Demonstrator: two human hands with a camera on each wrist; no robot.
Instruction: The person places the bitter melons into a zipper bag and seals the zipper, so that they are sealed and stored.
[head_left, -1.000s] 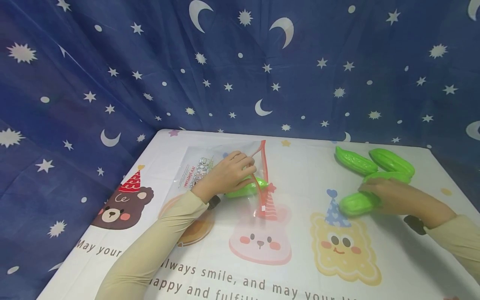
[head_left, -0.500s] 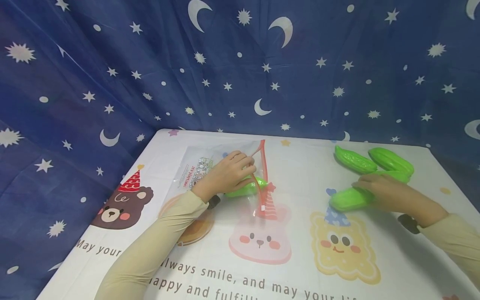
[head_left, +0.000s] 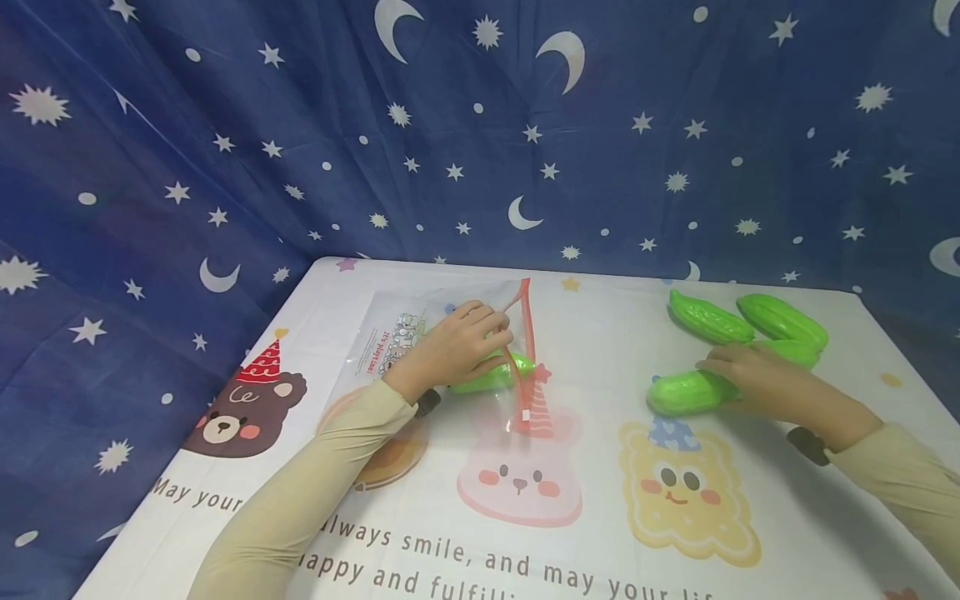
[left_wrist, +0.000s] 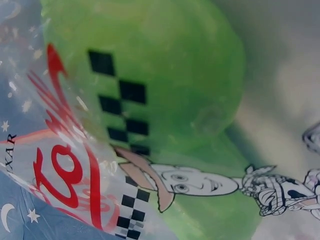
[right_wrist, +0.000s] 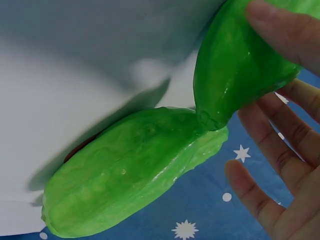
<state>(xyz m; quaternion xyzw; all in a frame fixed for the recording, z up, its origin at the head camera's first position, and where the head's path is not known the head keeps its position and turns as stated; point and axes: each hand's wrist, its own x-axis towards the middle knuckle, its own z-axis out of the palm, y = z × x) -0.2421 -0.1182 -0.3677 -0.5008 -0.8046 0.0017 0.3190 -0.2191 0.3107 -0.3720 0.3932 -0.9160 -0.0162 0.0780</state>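
Observation:
My right hand (head_left: 780, 387) grips a ridged green toy cucumber (head_left: 686, 392), thumb on one side and fingertips on the other in the right wrist view. Behind that hand lie a toy cucumber (head_left: 708, 317) at the left, another (head_left: 783, 319) at the right and a third (head_left: 798, 352) partly hidden by the hand. My left hand (head_left: 461, 346) holds the mouth edge of a clear zip bag (head_left: 363, 332) lying on its side, its red zip strip (head_left: 528, 325) spread apart. Inside, near the mouth, is a green toy cucumber (head_left: 480, 382); two green bulges (left_wrist: 165, 65) show through the printed plastic in the left wrist view.
A white tablecloth (head_left: 592, 492) with printed cartoon animals and lettering covers the table. Along the back and left edges hangs a blue curtain (head_left: 450, 100) with moons and stars. Dark wrist cameras (head_left: 808, 446) sit under the wrists.
My right hand has carried its toy cucumber a little left and slightly away from me, toward the bag. My left hand and the bag have stayed in place.

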